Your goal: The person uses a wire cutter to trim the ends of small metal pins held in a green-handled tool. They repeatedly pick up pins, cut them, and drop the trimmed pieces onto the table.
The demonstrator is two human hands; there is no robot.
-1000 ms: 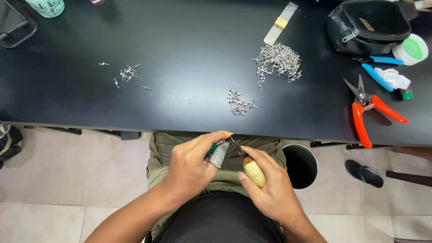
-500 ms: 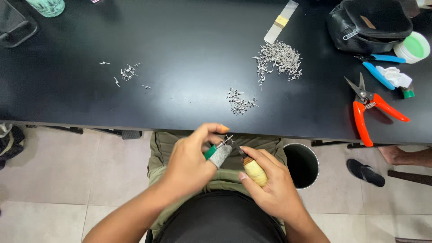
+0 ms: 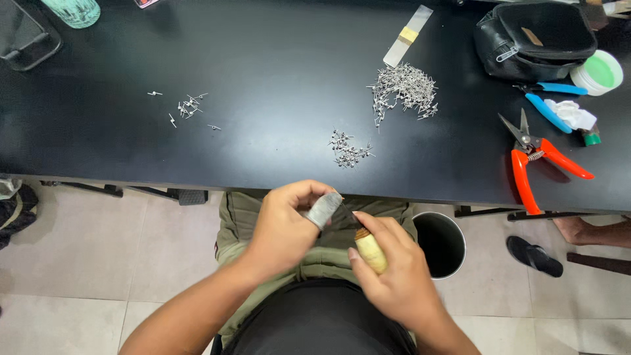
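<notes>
Left thumb shifting over the tool tip.
You are gripping the wooden-handled tool [image 3: 370,250] in your closed right hand [image 3: 394,279]; your left hand [image 3: 284,227], taped thumb [image 3: 323,210] now lifted higher, is pinching something too small to identify.

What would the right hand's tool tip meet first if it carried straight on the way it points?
Probably the grey-wrapped fingertip of the left hand; the right hand aims its wooden-handled tool up-left at it, though depth is unclear.

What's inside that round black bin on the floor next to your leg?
The black bin shows only a dark interior; nothing inside can be made out. The right hand, holding a wooden-handled tool, covers its near left edge.
</notes>
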